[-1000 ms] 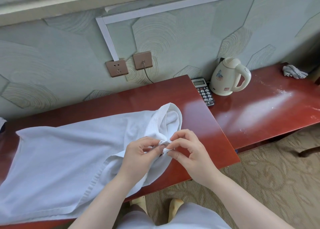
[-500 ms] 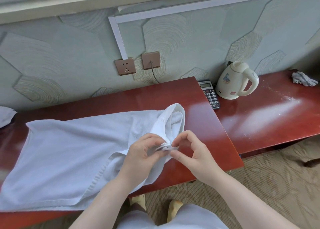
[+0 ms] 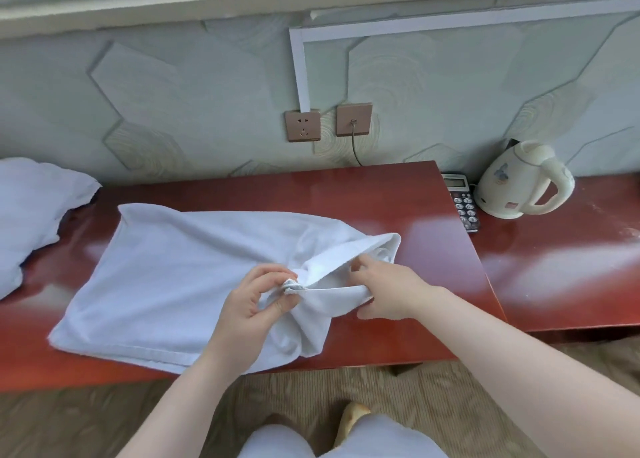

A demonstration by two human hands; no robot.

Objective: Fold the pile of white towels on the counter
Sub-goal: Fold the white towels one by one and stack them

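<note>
A white towel [image 3: 180,277] lies spread on the red wooden counter [image 3: 346,201], bunched at its right end. My left hand [image 3: 256,301] pinches a corner of that towel between thumb and fingers. My right hand [image 3: 388,294] grips the towel's hem just to the right, with the edge stretched between both hands. More white towel [image 3: 31,208] lies crumpled at the far left of the counter.
A cream electric kettle [image 3: 519,180] and a dark keypad phone [image 3: 462,201] stand on the lower red table [image 3: 571,260] to the right. Two brown wall sockets [image 3: 327,123] with a cable sit above the counter. Carpet lies below the counter's front edge.
My right hand has slid right along the hem, away from my left hand, drawing the edge out. The view has turned left, bringing the crumpled towel at the far left into sight.
</note>
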